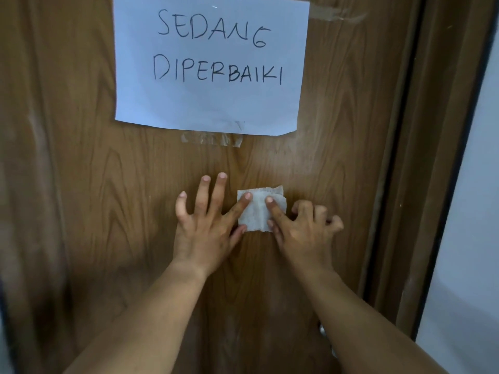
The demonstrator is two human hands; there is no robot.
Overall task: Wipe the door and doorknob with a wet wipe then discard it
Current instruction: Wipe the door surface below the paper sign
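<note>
A brown wood-grain door (pixel 108 211) fills the view. A small folded white wet wipe (pixel 258 214) lies flat against it at mid height. My left hand (pixel 208 225) presses the wipe's left edge with index finger and thumb, its other fingers spread on the door. My right hand (pixel 299 228) pins the wipe's right side with its index finger, the other fingers curled. A sliver of the metal doorknob (pixel 322 330) shows low down, mostly hidden behind my right forearm.
A white paper sign (pixel 210 103) with handwritten words is taped to the door above the wipe, with a strip of clear tape (pixel 213 139) under it. The brown door frame (pixel 421 184) runs down the right side, and a pale wall (pixel 469 238) lies beyond it.
</note>
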